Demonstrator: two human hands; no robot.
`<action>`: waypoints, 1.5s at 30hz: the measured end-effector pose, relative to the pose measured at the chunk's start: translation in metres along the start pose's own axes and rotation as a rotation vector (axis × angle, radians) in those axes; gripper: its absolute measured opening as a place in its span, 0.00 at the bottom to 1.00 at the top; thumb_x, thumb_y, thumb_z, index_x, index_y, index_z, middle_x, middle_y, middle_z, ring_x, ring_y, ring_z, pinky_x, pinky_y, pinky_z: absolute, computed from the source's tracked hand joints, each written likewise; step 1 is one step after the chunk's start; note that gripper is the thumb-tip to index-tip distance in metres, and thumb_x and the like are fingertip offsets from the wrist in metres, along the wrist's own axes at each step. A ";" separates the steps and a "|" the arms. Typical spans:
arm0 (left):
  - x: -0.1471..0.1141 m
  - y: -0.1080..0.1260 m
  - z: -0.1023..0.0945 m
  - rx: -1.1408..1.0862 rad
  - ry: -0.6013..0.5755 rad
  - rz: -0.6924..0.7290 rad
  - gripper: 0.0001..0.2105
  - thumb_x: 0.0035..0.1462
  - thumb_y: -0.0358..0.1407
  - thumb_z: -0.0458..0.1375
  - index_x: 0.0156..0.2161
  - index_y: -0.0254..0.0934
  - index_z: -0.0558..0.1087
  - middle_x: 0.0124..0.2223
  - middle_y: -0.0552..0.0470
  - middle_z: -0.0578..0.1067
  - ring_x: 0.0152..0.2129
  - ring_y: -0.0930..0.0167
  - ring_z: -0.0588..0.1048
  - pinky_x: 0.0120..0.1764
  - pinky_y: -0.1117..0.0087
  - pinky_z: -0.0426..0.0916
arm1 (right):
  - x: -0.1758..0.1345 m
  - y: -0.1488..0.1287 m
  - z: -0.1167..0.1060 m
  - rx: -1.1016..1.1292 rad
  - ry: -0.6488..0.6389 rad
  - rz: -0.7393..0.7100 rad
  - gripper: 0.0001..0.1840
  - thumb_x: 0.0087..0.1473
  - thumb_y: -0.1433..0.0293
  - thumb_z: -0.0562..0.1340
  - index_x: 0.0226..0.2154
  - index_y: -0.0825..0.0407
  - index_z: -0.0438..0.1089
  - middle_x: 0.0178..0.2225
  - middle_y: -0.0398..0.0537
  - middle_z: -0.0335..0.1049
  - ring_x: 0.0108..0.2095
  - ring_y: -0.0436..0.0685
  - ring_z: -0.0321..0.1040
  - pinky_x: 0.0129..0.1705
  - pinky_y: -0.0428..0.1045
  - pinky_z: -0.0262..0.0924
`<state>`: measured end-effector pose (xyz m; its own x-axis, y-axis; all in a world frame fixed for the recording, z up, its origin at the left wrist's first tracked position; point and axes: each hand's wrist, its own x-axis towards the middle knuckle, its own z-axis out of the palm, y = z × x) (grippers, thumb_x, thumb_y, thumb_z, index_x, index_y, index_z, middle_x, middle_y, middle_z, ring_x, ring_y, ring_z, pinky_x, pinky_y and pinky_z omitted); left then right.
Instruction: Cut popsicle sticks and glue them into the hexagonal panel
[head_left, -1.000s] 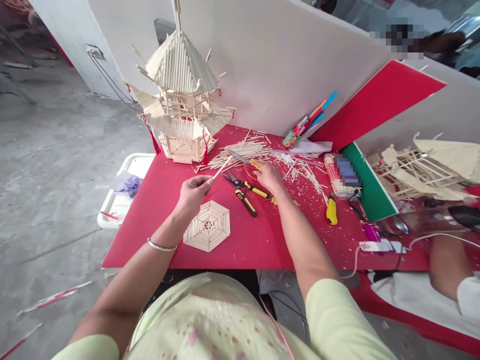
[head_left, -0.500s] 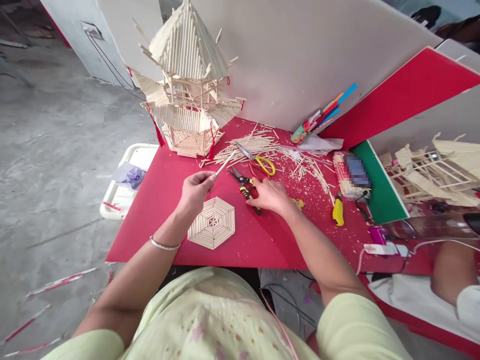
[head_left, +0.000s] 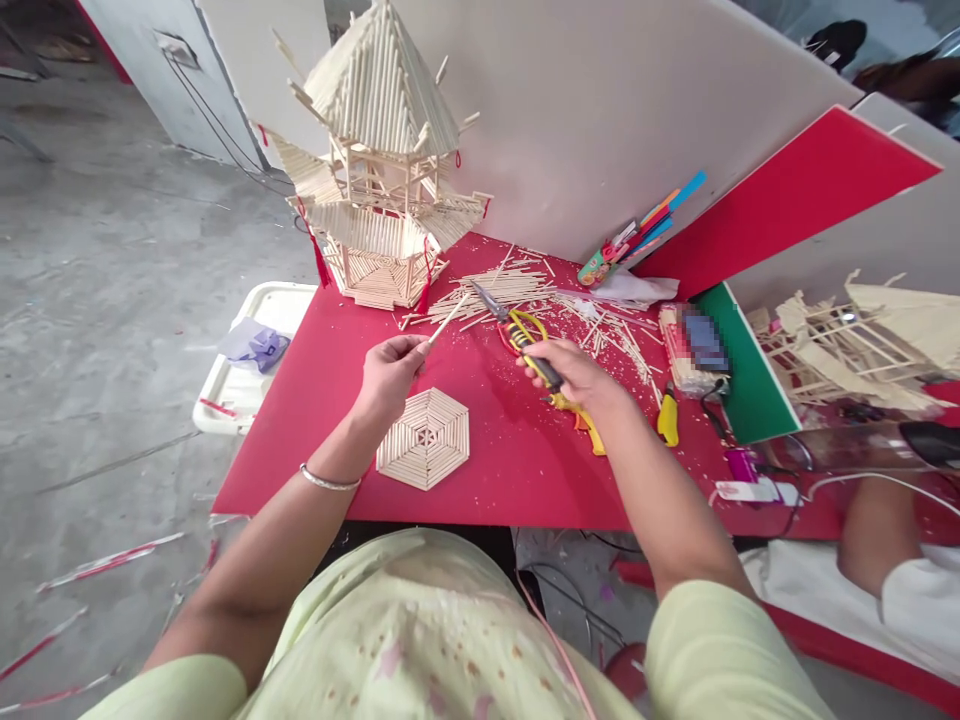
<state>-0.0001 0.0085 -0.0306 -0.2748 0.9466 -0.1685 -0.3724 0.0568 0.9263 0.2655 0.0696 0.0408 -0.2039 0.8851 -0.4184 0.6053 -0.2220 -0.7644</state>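
Observation:
My left hand (head_left: pixel 391 374) pinches one end of a thin wooden stick (head_left: pixel 448 318), which points up and to the right. In my right hand (head_left: pixel 574 370) are pliers with black-and-yellow handles (head_left: pixel 549 374), their front end over the yellow-handled scissors (head_left: pixel 489 302). Just below my left hand, a flat hexagonal panel of sticks (head_left: pixel 424 438) lies on the red table (head_left: pixel 495 490). A yellow glue gun (head_left: pixel 586 422) lies below my right hand, partly covered by it.
A tall stick-built pavilion (head_left: pixel 382 110) stands at the back left. Loose sticks (head_left: pixel 510 285) and crumbs lie beyond my hands. Toward the right are a pen holder (head_left: pixel 598 266), a yellow-handled tool (head_left: pixel 667 415) and another person's arm (head_left: pixel 877 530).
My right hand has picked the pliers up off the table and moved right, uncovering more of the glue gun. My left hand still holds the stick in nearly the same place.

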 end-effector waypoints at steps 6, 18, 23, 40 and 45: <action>-0.003 -0.002 0.002 -0.002 -0.030 -0.019 0.13 0.43 0.39 0.73 0.32 0.32 0.81 0.22 0.55 0.70 0.18 0.79 0.64 0.23 0.75 0.57 | -0.077 0.017 0.047 1.162 -0.355 -0.126 0.43 0.47 0.39 0.61 0.54 0.52 0.72 0.42 0.49 0.70 0.36 0.53 0.62 0.38 0.49 0.66; -0.008 -0.002 0.007 -0.076 -0.041 -0.002 0.12 0.43 0.37 0.75 0.31 0.32 0.81 0.23 0.54 0.72 0.19 0.79 0.66 0.22 0.75 0.58 | -0.093 0.026 0.087 0.121 0.042 -0.146 0.37 0.43 0.71 0.65 0.59 0.46 0.67 0.50 0.48 0.71 0.55 0.64 0.67 0.65 0.65 0.57; -0.010 0.000 0.008 -0.108 -0.052 0.002 0.14 0.42 0.38 0.76 0.32 0.32 0.81 0.22 0.54 0.73 0.18 0.78 0.67 0.23 0.75 0.59 | -0.077 0.023 0.094 -0.243 0.099 -0.291 0.48 0.46 0.71 0.63 0.70 0.53 0.54 0.68 0.63 0.59 0.68 0.69 0.58 0.71 0.67 0.50; -0.014 0.004 0.007 -0.099 -0.061 0.036 0.12 0.43 0.37 0.76 0.30 0.32 0.81 0.22 0.53 0.75 0.19 0.78 0.69 0.24 0.74 0.61 | -0.062 0.010 0.096 -0.600 0.169 -0.394 0.48 0.51 0.72 0.61 0.72 0.60 0.47 0.63 0.70 0.62 0.65 0.73 0.61 0.68 0.69 0.56; -0.013 0.004 0.007 -0.084 -0.058 0.049 0.12 0.43 0.37 0.75 0.30 0.33 0.81 0.22 0.52 0.75 0.18 0.78 0.68 0.24 0.74 0.61 | -0.057 0.014 0.100 -0.584 0.194 -0.418 0.44 0.53 0.71 0.62 0.70 0.56 0.50 0.62 0.67 0.65 0.62 0.72 0.65 0.65 0.68 0.61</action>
<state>0.0080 -0.0018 -0.0225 -0.2435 0.9645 -0.1019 -0.4337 -0.0143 0.9010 0.2087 -0.0245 0.0049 -0.3996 0.9166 -0.0144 0.8287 0.3545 -0.4331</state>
